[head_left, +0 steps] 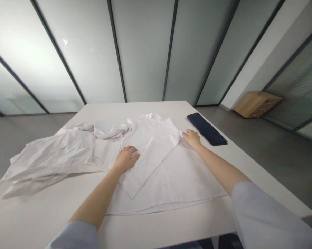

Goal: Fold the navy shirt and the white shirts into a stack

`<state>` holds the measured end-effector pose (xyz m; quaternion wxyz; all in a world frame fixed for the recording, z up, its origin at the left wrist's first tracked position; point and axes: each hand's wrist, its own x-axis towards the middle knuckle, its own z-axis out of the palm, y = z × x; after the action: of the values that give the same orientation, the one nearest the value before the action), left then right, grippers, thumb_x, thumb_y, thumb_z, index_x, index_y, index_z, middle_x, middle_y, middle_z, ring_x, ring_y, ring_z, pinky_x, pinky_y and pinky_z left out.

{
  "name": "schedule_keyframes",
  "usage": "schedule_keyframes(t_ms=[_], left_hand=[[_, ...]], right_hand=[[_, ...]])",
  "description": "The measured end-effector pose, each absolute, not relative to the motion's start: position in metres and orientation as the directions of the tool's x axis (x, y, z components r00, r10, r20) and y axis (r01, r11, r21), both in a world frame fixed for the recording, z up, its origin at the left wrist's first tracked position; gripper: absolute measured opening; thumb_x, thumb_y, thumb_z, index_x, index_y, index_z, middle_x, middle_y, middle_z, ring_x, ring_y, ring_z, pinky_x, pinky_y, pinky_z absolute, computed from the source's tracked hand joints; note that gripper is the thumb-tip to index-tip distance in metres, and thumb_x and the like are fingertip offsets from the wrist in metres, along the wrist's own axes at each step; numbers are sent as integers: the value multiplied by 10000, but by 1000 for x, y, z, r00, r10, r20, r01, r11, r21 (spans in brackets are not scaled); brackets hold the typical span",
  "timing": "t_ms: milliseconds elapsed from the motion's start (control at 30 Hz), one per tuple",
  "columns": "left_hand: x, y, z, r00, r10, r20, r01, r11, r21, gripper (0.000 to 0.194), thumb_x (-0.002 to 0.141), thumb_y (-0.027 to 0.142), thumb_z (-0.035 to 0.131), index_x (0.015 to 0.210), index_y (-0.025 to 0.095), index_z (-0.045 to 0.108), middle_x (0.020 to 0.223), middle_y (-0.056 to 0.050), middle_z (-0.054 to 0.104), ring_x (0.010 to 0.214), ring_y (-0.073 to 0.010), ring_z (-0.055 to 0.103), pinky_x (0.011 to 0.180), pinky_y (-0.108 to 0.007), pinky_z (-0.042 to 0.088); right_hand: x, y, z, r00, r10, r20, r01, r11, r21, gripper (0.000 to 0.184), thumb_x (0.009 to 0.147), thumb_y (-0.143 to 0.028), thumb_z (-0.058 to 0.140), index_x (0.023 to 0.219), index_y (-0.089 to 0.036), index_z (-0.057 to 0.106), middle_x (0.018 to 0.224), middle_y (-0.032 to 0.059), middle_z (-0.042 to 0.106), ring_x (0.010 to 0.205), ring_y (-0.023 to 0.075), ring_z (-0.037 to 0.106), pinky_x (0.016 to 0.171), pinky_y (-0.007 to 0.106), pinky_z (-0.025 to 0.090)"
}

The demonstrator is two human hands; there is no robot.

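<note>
A white long-sleeved shirt point(168, 173) lies spread on the table, its collar at the far side and its hem toward me. One sleeve point(148, 169) is folded diagonally across its front, with the cuff near the hem. My left hand point(126, 159) rests on the shirt's left part, fingers slightly bent and thumb apart. At the fold by the shirt's right side, my right hand point(192, 139) has its fingertips closed on the cloth. More crumpled white cloth point(67, 148) lies to the left, against the shirt; whether it is a separate garment is unclear.
A dark navy folded cloth point(206, 128) lies near the right edge of the white table point(156, 226). Beyond the table stand frosted glass panels point(145, 52) with dark frames. A wooden cabinet point(256, 103) is on the floor at the far right.
</note>
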<state>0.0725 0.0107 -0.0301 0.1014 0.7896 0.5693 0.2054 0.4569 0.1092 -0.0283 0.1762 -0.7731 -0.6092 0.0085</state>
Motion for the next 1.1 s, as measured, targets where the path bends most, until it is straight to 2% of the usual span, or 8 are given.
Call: schedule_keyframes(t_ms=[100,200,267,367,433,533,733,1100], left_hand=[[73,10,-31,267,939,218,854,-335,399,272,865,363,516,1047,201,637,1116,-82,636,1072,-260,567,965,-417,440],[74,10,-32,264,939,219,851,-334,405,260,866,355,524,1048,207,636,1122,-77,637,1074,-261,568,965,-419,438],[75,10,-31,273,937,216,849,-341,404,260,862,349,535,1056,207,635,1131,-76,634,1079,-263,565,972,-424,434],[76,9,-30,290,933,213,846,-354,398,271,849,341,561,1069,202,634,1145,-78,628,1089,-263,561,985,-427,425],[76,8,-29,291,933,211,848,-354,395,274,847,338,567,1074,201,633,1153,-79,624,1095,-261,558,992,-424,420],[76,8,-28,290,935,206,851,-350,391,273,850,340,558,1076,204,631,1166,-78,619,1105,-263,553,992,-422,421],[74,9,-30,293,933,207,856,-353,378,271,848,337,540,1067,205,628,1173,-78,613,1106,-266,548,991,-432,421],[71,11,-35,307,927,216,858,-368,358,284,850,353,524,1073,209,624,1170,-77,612,1103,-269,548,984,-444,430]], right_hand=[[452,120,-23,257,961,99,951,-234,-200,403,863,-417,516,1140,-164,664,1152,147,659,1078,325,580,881,403,425],[451,125,-24,263,962,71,956,-250,-153,305,880,-344,496,1045,-182,696,1067,137,686,1044,300,598,857,383,418],[452,126,-26,305,948,92,945,-289,-154,300,892,-317,475,1045,-180,694,1078,145,677,1041,297,594,841,381,419],[454,124,-26,336,923,187,936,-305,-177,349,880,-291,481,1156,-159,647,1176,173,623,1084,320,556,852,407,415],[451,120,-26,291,919,268,950,-245,-193,415,864,-284,491,1240,-140,591,1216,186,590,1111,332,529,878,429,406],[437,106,-26,127,938,321,978,-63,-201,442,855,-296,496,1267,-152,566,1242,172,579,1110,326,525,908,433,403],[399,57,-42,-256,940,224,937,298,-180,427,866,-370,540,1263,-219,580,1335,113,550,1222,287,482,1010,404,371],[405,49,-50,-306,930,205,894,355,-275,363,883,-339,543,1214,-214,628,1365,103,546,1257,250,481,1042,414,370]])
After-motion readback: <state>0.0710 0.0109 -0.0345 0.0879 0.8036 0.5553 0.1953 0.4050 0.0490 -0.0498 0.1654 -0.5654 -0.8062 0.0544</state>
